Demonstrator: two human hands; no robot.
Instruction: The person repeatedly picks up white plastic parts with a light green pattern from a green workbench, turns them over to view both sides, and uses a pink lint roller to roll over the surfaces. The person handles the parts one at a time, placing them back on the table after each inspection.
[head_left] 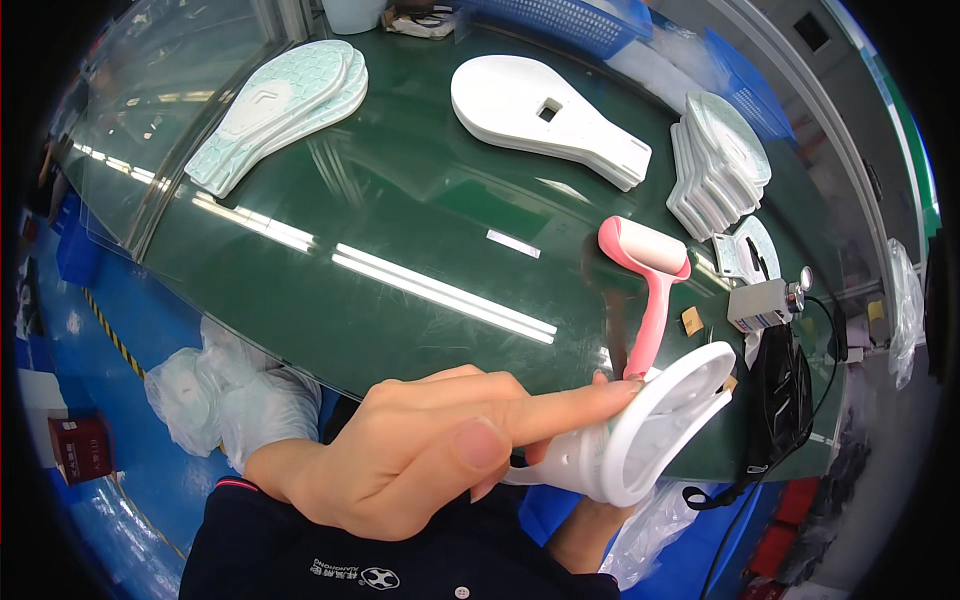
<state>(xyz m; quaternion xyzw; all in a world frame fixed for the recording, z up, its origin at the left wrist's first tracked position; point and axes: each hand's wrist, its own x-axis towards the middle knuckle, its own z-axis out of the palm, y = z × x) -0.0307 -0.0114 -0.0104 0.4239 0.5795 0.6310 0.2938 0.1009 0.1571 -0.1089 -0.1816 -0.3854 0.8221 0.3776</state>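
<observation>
My right hand (pixel 588 532) is mostly hidden beneath a white paddle-shaped plastic part (pixel 622 470), which it holds up tilted near the table's front edge. The part has a raised oval rim around a pale, glossy face, and its narrow end points to the lower left. My left hand (pixel 400 450) is in front of the part, index finger stretched out with the tip at the oval rim. Its other fingers are partly curled and hold nothing visible. Just beyond the part lies a pink-handled sticky roller (pixel 650 280) with a white cylinder.
White paddle-shaped parts lie stacked on the green table (pixel 400 250): a patterned stack (pixel 290 100) far left, a plain stack (pixel 540 110) at the back, another stack (pixel 715 160) at right. A small grey box-shaped device (pixel 760 305) with a cable and a black pouch (pixel 778 400) sit at right.
</observation>
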